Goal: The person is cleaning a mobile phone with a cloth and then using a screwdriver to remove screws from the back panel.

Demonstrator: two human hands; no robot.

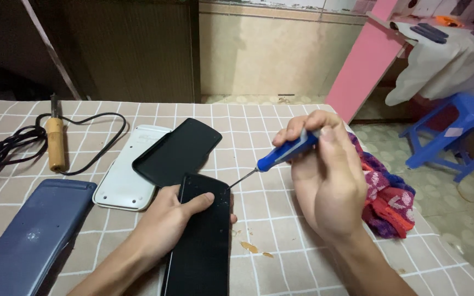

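My left hand (165, 222) grips a flat black rectangular device body (204, 246) that lies lengthwise on the checked tablecloth, thumb across its upper face. My right hand (325, 175) holds a blue-handled screwdriver (283, 153); its thin metal tip touches the upper right corner of the black body. Just beyond lie a loose black cover (179, 151) and, partly under it, a white casing (127, 181).
A dark blue casing (31, 235) lies at the left front. A wooden-handled soldering iron (56, 142) with a black cord (6, 148) rests at the far left. A red and purple knitted cloth (388, 200) hangs at the table's right edge. A blue plastic stool (456, 129) stands on the floor.
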